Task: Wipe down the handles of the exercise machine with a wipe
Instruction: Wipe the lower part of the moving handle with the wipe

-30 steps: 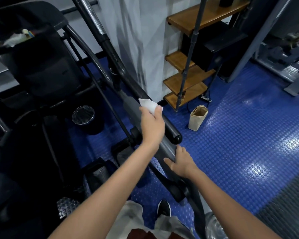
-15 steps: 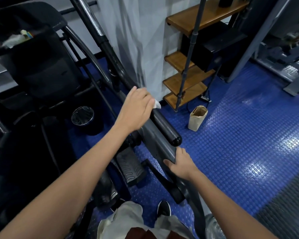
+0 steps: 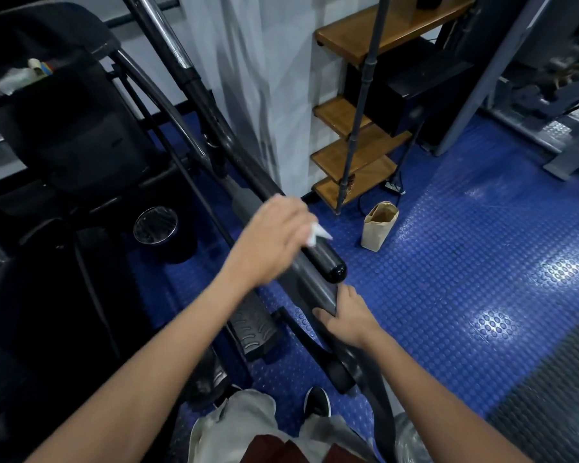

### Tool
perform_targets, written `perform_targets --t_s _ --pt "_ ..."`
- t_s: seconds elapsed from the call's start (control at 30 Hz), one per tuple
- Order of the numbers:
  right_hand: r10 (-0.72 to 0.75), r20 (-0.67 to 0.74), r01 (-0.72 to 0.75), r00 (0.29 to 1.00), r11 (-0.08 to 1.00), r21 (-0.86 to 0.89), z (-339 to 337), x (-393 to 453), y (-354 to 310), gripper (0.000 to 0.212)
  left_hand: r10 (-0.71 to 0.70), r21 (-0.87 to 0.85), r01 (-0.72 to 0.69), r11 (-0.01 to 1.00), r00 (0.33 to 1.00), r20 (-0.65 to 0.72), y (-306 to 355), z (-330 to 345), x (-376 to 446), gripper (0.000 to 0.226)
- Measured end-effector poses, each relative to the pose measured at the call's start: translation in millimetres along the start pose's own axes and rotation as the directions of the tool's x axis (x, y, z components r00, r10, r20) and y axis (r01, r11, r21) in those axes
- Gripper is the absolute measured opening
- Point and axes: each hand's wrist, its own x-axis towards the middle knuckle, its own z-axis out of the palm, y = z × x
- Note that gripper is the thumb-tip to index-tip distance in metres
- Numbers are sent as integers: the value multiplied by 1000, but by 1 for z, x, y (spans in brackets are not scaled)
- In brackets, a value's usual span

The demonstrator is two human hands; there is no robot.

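A long black handle (image 3: 325, 265) of the exercise machine runs diagonally from upper left down to a rounded end cap at centre. My left hand (image 3: 271, 242) wraps over the handle just above the cap and grips a white wipe (image 3: 318, 233), whose corner sticks out on the right side of the hand. My right hand (image 3: 348, 315) holds the grey bar (image 3: 315, 292) that lies just under the handle, below the end cap, with the thumb on its left side.
The machine's dark body (image 3: 64, 145), pedals (image 3: 254, 329) and a round metal cap (image 3: 155, 225) fill the left. A white pillar (image 3: 264, 95), wooden shelves (image 3: 355, 152) and a brown paper bag (image 3: 380, 225) stand on the blue studded floor (image 3: 465, 279). My shoe (image 3: 316, 401) is below.
My left hand with the wipe went up the handle and then slid back down toward the end cap. My right hand has stayed on the grey bar.
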Motion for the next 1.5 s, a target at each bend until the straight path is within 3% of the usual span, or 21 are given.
perform_targets --t_s 0.1,0.17,0.33,0.43,0.5,0.6,0.7,0.87,0.93,1.17,1.23,1.3,1.4,1.5 --pt "-15 -6 16 1000 1000 15 -1 -1 -1 75 -177 64 183 981 980 -86 -31 -7 20 33" --pt "-13 -1 13 1000 1000 14 1 2 0 77 -194 62 200 978 977 -91 -29 -6 25 37" --pt "-20 -26 20 999 1000 7 3 4 2 73 20 -38 -20 999 1000 16 42 10 -10 30" --pt "-19 -29 20 999 1000 21 4 4 3 69 126 -3 -126 992 986 106 38 2 -18 36" --pt "-34 -21 34 999 999 27 3 4 3 74 58 21 -61 998 993 103 9 -4 -8 42" --pt "-47 -20 47 999 999 27 3 2 3 77 -107 79 107 991 994 -8 -32 -13 12 38" --pt "-52 -24 52 998 998 31 3 3 3 76 -186 43 191 981 977 -105 -28 -10 20 32" --pt "-57 -55 58 997 998 23 6 5 6 75 35 -38 -33 999 998 49 41 2 -20 31" --pt "-53 -55 55 997 998 26 5 5 6 75 106 -24 -104 994 991 86 31 -3 -22 30" --pt "-61 -34 62 998 997 36 3 2 2 75 -259 97 264 960 964 -58 -63 -12 23 44" --pt "-59 -29 60 998 997 39 3 2 3 76 -270 96 275 957 961 -65 -50 -10 30 46" --pt "-58 -33 59 998 998 35 3 3 4 76 -144 98 147 984 989 -30 -12 -3 20 44" --pt "-39 -59 40 998 999 21 5 6 5 70 -33 -55 33 998 999 2 45 8 -18 34" --pt "-47 -67 48 997 999 12 7 7 6 66 -67 -251 56 966 997 -36 54 15 -41 33"
